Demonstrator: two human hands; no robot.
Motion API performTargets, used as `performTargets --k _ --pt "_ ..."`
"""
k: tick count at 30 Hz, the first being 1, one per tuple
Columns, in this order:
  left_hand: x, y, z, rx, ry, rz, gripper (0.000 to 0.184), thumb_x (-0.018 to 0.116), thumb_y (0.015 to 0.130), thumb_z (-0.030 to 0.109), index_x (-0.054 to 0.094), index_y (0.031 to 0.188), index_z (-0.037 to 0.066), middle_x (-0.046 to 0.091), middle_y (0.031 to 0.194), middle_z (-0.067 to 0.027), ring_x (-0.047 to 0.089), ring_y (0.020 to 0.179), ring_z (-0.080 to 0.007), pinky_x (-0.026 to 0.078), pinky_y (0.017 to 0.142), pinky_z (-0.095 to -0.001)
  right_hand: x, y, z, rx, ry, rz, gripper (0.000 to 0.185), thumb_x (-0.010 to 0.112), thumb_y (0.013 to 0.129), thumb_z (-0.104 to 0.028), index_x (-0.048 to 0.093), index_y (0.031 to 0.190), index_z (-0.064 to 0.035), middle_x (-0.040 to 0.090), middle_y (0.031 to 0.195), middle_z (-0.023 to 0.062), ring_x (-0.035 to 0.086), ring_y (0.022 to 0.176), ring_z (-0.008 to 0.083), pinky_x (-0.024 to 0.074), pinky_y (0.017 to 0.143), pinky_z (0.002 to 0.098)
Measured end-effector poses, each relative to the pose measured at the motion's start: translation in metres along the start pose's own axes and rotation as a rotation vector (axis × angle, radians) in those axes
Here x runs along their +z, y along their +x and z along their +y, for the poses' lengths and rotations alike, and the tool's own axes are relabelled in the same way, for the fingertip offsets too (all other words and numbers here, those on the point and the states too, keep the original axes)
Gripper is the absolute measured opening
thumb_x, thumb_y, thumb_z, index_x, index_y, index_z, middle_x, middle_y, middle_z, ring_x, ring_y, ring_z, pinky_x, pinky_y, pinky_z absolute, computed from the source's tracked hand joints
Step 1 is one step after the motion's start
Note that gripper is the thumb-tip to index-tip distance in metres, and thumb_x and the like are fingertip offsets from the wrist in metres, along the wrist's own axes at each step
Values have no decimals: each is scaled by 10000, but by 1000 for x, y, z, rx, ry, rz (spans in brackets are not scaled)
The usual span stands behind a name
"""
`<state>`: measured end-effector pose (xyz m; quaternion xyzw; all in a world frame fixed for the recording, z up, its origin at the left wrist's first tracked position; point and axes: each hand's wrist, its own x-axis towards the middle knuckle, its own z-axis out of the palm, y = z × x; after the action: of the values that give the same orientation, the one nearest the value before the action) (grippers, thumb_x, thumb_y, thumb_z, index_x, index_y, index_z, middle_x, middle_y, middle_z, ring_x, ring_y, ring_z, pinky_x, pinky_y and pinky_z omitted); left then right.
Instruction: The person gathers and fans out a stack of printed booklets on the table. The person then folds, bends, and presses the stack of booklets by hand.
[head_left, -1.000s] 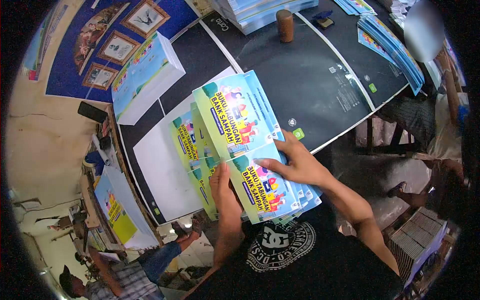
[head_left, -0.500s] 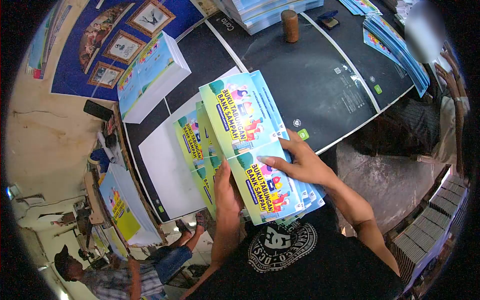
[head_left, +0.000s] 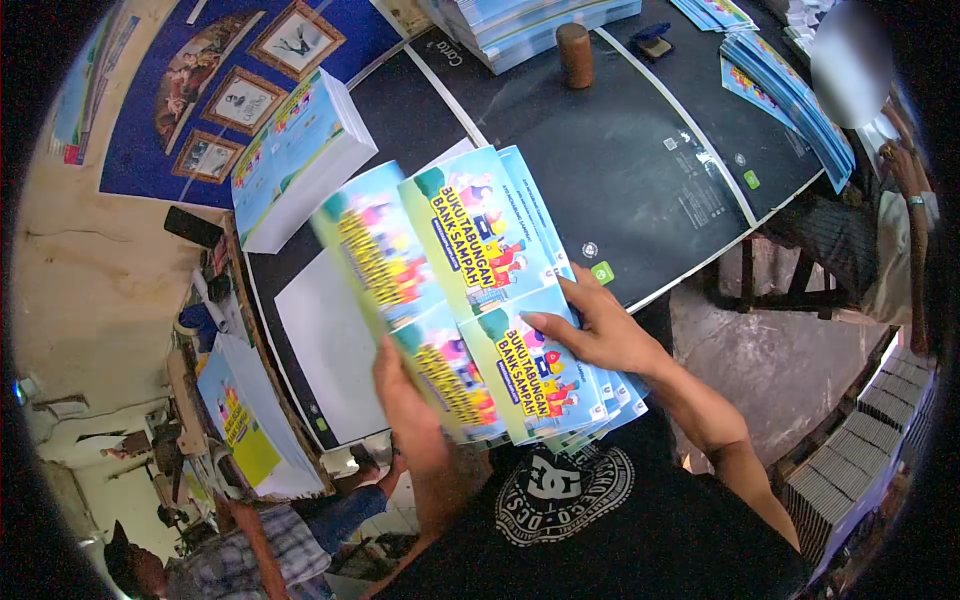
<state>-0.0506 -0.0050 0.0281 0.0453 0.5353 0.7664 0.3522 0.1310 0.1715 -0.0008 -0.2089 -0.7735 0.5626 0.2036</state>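
My right hand grips a fanned stack of printed covers by its right edge, the thumb on top and the fingers beneath. The covers show yellow-and-blue lettering over colourful drawings. At the left of the stack my left hand, slightly blurred, holds another printed sheet by its lower left edge. That sheet is smeared by motion and overlaps the left side of the stack. Under it lies a white sheet on the black table.
A thick stack of prints stands at the table's left edge. Behind are a wooden cylinder, tall paper piles and fanned booklets. Another person is at the lower left; part of one shows at the right.
My left hand has moved left with a sheet in it, away from the stack. The green-edged sheets seen left of the stack are now covered or lifted. My right hand stays nearly still.
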Motion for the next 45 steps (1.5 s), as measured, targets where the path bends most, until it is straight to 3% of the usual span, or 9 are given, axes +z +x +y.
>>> performTargets --k 6,12,15,19,22,25,34,41,45 --pt "-48 -7 49 174 -49 112 422 405 1110 317 554 1332 -9 679 1236 -161 686 1093 -260 553 954 -405 2 3 -5 46 -29 10 777 672 939 -171 272 1601 -94 548 1313 293 515 1204 452 388 1074 493" --pt "-20 -10 -30 174 609 73 263 616 1027 183 620 1209 -7 665 1094 -132 671 978 -276 530 928 -408 5 5 -15 51 -169 -43 807 667 928 -155 242 1610 -81 469 1393 330 475 1260 493 367 1108 522" --pt "11 -5 -40 562 1025 -153 474 742 932 182 549 1305 -37 593 1265 -203 586 1186 -346 457 1039 -459 4 3 -9 27 -239 -110 752 604 956 -174 239 1599 -35 340 1523 334 383 1382 501 312 1172 515" --pt "11 -6 -20 559 1237 -113 902 821 850 259 288 1522 -20 332 1519 -275 303 1435 -442 255 1179 -567 2 -2 -10 53 -42 -70 782 488 1024 -387 161 1608 16 260 1599 321 305 1478 447 243 1214 473" --pt "-7 2 -18 582 1290 -67 959 832 833 320 269 1530 -19 296 1536 -296 257 1451 -486 203 1187 -623 5 -2 -12 -2 30 -11 883 499 1016 -473 99 1605 48 242 1613 317 272 1506 419 209 1230 461" --pt "-15 5 -15 519 1369 -40 1051 851 797 398 238 1550 -6 260 1559 -310 214 1462 -523 158 1193 -657 10 8 -41 87 -100 -68 1016 666 936 -453 96 1589 79 229 1596 365 256 1502 463 220 1228 484" --pt "-74 8 -11 254 1403 157 1110 779 840 447 116 1590 -30 122 1627 -346 89 1512 -543 59 1209 -657 25 6 -24 251 -645 -106 1051 772 848 -466 211 1570 54 279 1538 404 317 1420 549 299 1138 607" --pt "-51 -5 -25 230 979 -166 993 642 936 372 42 1558 -118 163 1583 -360 218 1472 -486 147 1226 -529 58 18 -26 134 -622 -109 1060 734 848 -530 218 1571 50 251 1504 458 278 1418 586 269 1129 639" --pt "-42 -4 -36 178 968 -68 946 664 943 270 58 1564 -107 192 1565 -368 237 1464 -500 194 1212 -546 66 38 -38 135 -462 -135 1033 728 846 -464 162 1628 -94 257 1466 495 264 1402 630 251 1154 648"
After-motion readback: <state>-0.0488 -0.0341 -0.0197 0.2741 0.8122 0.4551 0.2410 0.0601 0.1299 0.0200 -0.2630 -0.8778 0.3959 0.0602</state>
